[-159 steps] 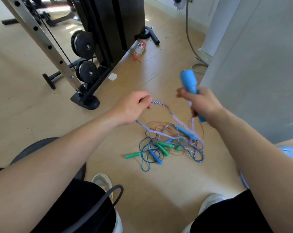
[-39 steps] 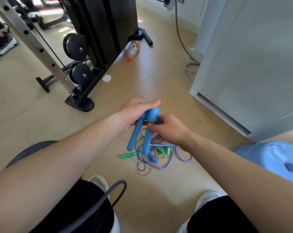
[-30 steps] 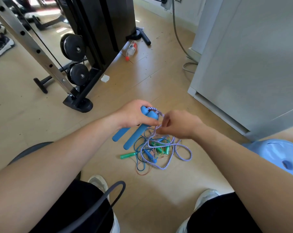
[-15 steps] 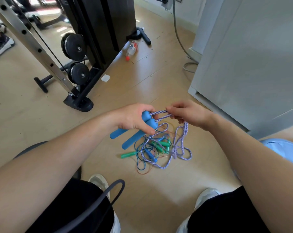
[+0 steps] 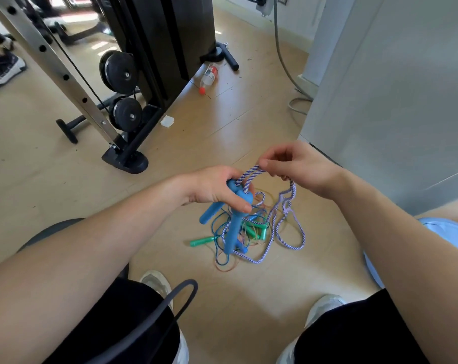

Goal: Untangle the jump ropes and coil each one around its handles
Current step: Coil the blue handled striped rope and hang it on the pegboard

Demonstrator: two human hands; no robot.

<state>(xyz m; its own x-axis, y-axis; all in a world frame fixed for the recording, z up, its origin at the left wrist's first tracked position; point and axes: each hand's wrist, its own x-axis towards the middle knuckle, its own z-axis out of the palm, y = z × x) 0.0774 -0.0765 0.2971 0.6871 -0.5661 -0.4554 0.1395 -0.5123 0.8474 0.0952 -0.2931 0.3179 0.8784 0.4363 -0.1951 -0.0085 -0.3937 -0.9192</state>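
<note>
Grip is sound: left hand (image 5: 214, 187) clamps both blue handles (image 5: 234, 227) together above the floor tangle (image 5: 256, 231), right hand (image 5: 298, 166) pinches the striped rope (image 5: 248, 172) just beside them; winding should keep that rope taut, turns snug, slack lifted clear of the floor tangle.

Sunlit wood floor (image 5: 235, 122), black weight machine (image 5: 154, 48), grey wall (image 5: 393, 88).

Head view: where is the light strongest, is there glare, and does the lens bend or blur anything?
Head view: glare washes out the beige floor top left; the wide lens enlarges both forearms near the corners; the left hand gripping blue plastic handles and the right hand pinching purple-and-white braided rope look sharp.
</note>
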